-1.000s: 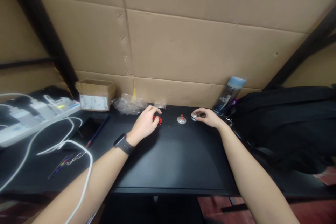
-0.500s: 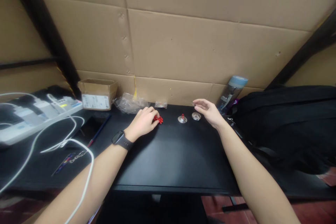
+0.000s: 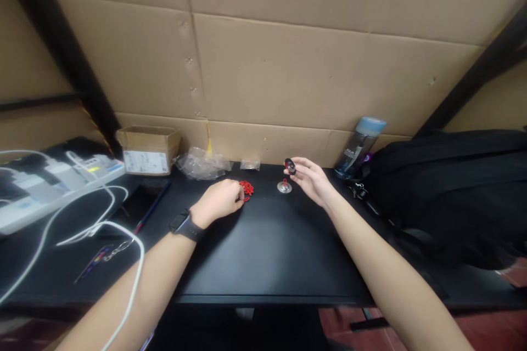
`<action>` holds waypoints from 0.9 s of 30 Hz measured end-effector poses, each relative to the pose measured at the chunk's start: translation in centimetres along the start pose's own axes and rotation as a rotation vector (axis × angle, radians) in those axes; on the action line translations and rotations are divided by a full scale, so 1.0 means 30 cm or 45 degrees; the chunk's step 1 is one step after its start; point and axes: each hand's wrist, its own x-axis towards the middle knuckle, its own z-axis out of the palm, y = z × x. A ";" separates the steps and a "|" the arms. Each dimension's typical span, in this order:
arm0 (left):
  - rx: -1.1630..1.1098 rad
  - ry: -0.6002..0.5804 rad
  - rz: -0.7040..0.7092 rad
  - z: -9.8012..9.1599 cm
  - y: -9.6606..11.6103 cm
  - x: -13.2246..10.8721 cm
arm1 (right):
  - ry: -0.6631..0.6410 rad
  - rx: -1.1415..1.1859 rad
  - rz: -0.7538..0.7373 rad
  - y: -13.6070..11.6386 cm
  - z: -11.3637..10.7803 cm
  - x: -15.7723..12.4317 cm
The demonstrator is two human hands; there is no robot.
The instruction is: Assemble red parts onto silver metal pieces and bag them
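Observation:
My right hand (image 3: 310, 180) holds a small shiny domed metal disc, like a finger cymbal (image 3: 290, 166), upright between thumb and fingers above the table. Just below it, a second finger cymbal (image 3: 284, 188) lies dome up on the black table (image 3: 267, 247), a red loop standing from its centre. My left hand (image 3: 220, 200), with a dark watch on the wrist, rests low over the table with curled fingers. Its fingertips pinch the near edge of a tangled red cord (image 3: 247, 187); the hand partly covers this bunch.
A crumpled clear plastic bag (image 3: 202, 163), an open cardboard box (image 3: 147, 149) and a small clear packet (image 3: 250, 164) line the back. Left are a white power strip (image 3: 61, 186) with cables and a phone (image 3: 142, 203). Right stand a bottle (image 3: 359, 148), keys (image 3: 360, 191) and a black bag (image 3: 448, 197).
My right hand has picked up the right-hand cymbal and moved it left, tilting it upright. My left hand has shifted slightly down and left, showing more of the red cord.

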 end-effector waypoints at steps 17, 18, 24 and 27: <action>-0.496 0.375 0.173 -0.075 0.151 0.002 | -0.370 0.137 0.167 0.008 0.146 -0.065; -0.496 0.437 0.171 -0.080 0.153 0.003 | -0.378 0.127 0.163 0.012 0.151 -0.067; -0.554 0.579 0.110 -0.070 0.153 0.005 | -0.399 0.056 0.113 0.033 0.178 -0.082; -0.585 0.568 0.068 -0.062 0.146 0.006 | -0.400 0.017 0.086 0.039 0.186 -0.086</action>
